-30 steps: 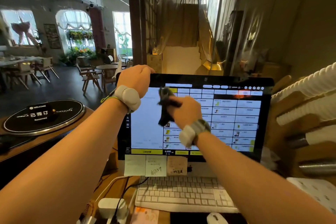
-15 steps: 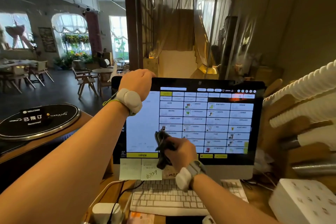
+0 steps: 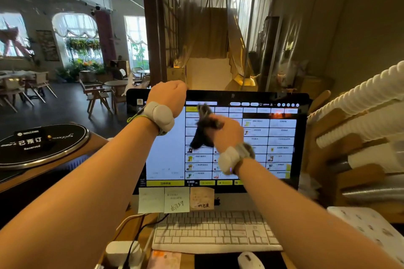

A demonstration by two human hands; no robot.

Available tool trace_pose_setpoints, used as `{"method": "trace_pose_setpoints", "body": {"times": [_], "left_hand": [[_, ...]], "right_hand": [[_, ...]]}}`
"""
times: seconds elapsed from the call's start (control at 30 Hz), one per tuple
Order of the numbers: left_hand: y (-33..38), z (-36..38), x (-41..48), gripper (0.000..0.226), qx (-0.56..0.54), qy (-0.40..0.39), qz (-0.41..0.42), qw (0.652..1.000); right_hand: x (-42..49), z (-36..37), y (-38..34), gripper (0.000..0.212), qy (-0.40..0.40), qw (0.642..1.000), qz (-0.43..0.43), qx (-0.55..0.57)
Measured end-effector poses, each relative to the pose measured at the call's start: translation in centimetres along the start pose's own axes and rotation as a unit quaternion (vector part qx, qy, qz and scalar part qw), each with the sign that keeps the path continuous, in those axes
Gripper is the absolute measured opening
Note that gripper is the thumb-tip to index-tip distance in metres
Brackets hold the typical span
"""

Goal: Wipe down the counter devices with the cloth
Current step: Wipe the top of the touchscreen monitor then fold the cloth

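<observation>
We log the monitor (image 3: pixel 282 137) at the centre of the frame, upright on the table (image 3: pixel 122 231), screen lit with a grid of menu tiles. Our left hand (image 3: pixel 167 96) sits at the monitor's upper left edge, grip curled over the top bezel; a pale wrist device (image 3: pixel 159 117) shows just below it. Our right hand (image 3: pixel 227 134) is at the upper middle of the screen, grip clamped on the dark cloth (image 3: pixel 202 130), which is bunched and blurred, pressed against or just in front of the glass; we cannot tell which. A second pale band (image 3: pixel 231 158) rings that wrist.

Below the screen, three sticky notes (image 3: pixel 177 200) hang side by side from the lower bezel. A white keyboard (image 3: pixel 213 230) lies in the lower centre, with a white mouse (image 3: pixel 249 260) at the bottom edge, right of centre. A white power adapter (image 3: pixel 122 252) with a dark cable sits lower left of the keyboard. At the left of the frame a round black plaque (image 3: pixel 43 144) reads "Reserved". Stacked paper cups (image 3: pixel 358 98) lie on their sides at the right edge.
</observation>
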State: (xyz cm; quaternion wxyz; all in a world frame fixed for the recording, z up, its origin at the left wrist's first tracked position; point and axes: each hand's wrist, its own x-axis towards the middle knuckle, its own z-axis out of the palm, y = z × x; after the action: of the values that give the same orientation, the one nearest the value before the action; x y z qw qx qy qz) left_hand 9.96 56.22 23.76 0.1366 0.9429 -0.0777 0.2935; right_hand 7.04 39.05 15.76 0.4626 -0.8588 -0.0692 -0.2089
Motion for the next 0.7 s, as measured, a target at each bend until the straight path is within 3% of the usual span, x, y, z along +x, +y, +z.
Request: {"method": "trace_pose_setpoints", "body": {"times": [0.13,0.2,0.33,0.5,0.6,0.7], "left_hand": [[0.3,0.3,0.3,0.038,0.023,0.000,0.026,0.999],[0.2,0.4,0.5,0.036,0.040,-0.007,0.043,0.998],[0.4,0.6,0.7,0.033,0.079,-0.014,0.068,0.994],[1.2,0.4,0.4,0.036,0.089,-0.015,0.073,0.993],[1.7,0.3,0.3,0.040,0.070,-0.020,0.059,0.996],[2.0,0.4,0.3,0.044,-0.003,-0.024,0.024,0.999]], "right_hand": [[-7.2,3.5,6.5,0.021,-0.106,0.993,0.016,-0.041],[-8.3,3.6,7.5,0.021,-0.092,0.991,0.009,-0.093],[-4.1,0.5,4.0,0.020,-0.026,0.998,0.049,0.017],[3.7,-5.1,-1.4,0.034,0.095,0.994,0.002,0.046],[3.8,-5.1,-1.0,0.034,0.092,0.995,-0.008,0.028],[0.1,-2.7,2.0,0.018,0.016,1.000,-0.011,-0.016]]}}
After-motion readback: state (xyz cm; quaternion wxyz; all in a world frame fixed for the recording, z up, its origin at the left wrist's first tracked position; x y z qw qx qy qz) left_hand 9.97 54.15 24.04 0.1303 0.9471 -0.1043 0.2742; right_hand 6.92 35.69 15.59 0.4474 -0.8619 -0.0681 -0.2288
